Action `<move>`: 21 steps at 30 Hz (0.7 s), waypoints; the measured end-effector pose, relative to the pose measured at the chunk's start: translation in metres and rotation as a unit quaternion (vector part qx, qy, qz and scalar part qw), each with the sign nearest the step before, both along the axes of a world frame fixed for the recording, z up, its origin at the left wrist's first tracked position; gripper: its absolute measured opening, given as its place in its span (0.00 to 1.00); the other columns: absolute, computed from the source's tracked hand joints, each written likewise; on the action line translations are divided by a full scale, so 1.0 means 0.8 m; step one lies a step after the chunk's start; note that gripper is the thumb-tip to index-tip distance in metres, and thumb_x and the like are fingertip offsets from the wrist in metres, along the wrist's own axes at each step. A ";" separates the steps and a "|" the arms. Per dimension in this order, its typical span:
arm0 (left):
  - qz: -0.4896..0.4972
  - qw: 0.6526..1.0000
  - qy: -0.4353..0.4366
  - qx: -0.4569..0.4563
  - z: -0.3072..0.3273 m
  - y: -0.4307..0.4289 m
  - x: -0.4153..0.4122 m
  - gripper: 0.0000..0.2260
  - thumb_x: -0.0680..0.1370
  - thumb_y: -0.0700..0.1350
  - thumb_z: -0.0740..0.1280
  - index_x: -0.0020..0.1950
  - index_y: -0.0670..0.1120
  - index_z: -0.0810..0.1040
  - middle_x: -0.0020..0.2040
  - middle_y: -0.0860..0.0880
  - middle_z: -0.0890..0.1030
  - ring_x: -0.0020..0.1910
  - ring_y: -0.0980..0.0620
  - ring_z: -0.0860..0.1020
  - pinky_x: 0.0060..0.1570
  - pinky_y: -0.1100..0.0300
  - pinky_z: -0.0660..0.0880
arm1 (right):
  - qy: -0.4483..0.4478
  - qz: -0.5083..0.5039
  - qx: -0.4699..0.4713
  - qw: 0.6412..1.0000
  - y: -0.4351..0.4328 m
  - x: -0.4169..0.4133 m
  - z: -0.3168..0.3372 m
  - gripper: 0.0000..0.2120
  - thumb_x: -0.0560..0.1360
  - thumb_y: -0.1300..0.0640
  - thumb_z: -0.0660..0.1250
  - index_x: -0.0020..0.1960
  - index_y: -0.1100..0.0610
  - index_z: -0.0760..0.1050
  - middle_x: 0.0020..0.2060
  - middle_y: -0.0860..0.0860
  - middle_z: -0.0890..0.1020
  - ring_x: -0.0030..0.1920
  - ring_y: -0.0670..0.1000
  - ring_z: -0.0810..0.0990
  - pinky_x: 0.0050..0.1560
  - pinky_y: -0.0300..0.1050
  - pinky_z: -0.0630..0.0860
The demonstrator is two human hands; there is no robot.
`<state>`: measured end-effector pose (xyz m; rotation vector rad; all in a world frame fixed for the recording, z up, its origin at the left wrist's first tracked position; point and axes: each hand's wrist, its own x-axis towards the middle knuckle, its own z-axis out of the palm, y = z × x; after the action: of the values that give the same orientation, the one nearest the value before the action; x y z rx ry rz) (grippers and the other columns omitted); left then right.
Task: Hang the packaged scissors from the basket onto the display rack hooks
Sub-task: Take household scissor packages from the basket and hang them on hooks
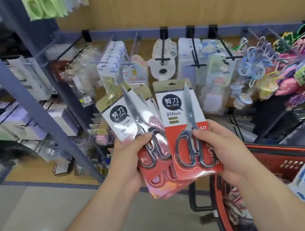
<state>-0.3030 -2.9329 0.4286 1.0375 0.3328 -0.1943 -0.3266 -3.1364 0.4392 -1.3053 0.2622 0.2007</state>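
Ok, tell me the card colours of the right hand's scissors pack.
The scissors pack is white above, red below, gold-topped; head view.

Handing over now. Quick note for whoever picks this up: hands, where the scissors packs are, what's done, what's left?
Left hand grips a fanned stack of scissors packs by its lower end.
Right hand pinches a single pack, upright, beside the stack.
Red basket is at lower right with other packaged goods; cannot tell if more scissors remain in it.
Done: these packs are out of the basket. None seen on the rack hooks.
Left: hang the single pack, then the stack.
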 end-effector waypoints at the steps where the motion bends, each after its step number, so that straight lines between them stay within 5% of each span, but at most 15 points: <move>1: -0.010 1.000 -0.007 -0.001 0.007 0.019 0.013 0.13 0.79 0.31 0.68 0.56 0.47 0.81 0.44 0.44 0.88 0.39 0.46 0.88 0.36 0.53 0.84 | -0.006 -0.010 0.000 1.000 0.020 0.008 0.006 0.08 0.82 0.62 0.65 0.59 0.57 0.80 0.51 0.59 0.88 0.46 0.57 0.88 0.43 0.49 0.83; 7: -0.058 0.996 -0.070 -0.015 0.063 0.109 0.069 0.14 0.78 0.30 0.68 0.55 0.48 0.82 0.46 0.44 0.89 0.40 0.46 0.88 0.36 0.53 0.84 | -0.057 -0.061 0.005 0.996 0.114 0.047 0.060 0.12 0.80 0.63 0.66 0.49 0.51 0.86 0.47 0.57 0.89 0.42 0.54 0.88 0.41 0.48 0.84; 13: -0.050 0.987 -0.150 -0.016 0.111 0.157 0.110 0.17 0.77 0.29 0.67 0.60 0.45 0.81 0.49 0.44 0.88 0.45 0.45 0.87 0.41 0.51 0.84 | -0.098 -0.101 0.015 0.990 0.153 0.073 0.112 0.07 0.80 0.62 0.66 0.52 0.53 0.81 0.44 0.56 0.88 0.38 0.53 0.87 0.36 0.48 0.84; 17: -0.016 0.979 -0.201 -0.015 0.146 0.170 0.140 0.20 0.77 0.28 0.68 0.65 0.45 0.79 0.49 0.47 0.88 0.45 0.47 0.88 0.39 0.52 0.84 | -0.148 -0.121 -0.012 0.981 0.164 0.101 0.146 0.10 0.79 0.61 0.68 0.59 0.56 0.79 0.50 0.60 0.88 0.41 0.56 0.88 0.43 0.54 0.85; 21: 0.035 0.966 -0.255 0.031 0.168 0.173 0.170 0.23 0.74 0.28 0.72 0.67 0.45 0.78 0.56 0.45 0.88 0.54 0.43 0.87 0.55 0.42 0.84 | -0.217 -0.101 -0.022 0.971 0.164 0.132 0.177 0.12 0.75 0.60 0.68 0.57 0.53 0.82 0.43 0.54 0.89 0.36 0.51 0.87 0.32 0.43 0.82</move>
<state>-0.1673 -2.7943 0.5629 1.0957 -0.0927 0.1492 -0.2209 -3.0051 0.5809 -1.3213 0.0250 -0.2657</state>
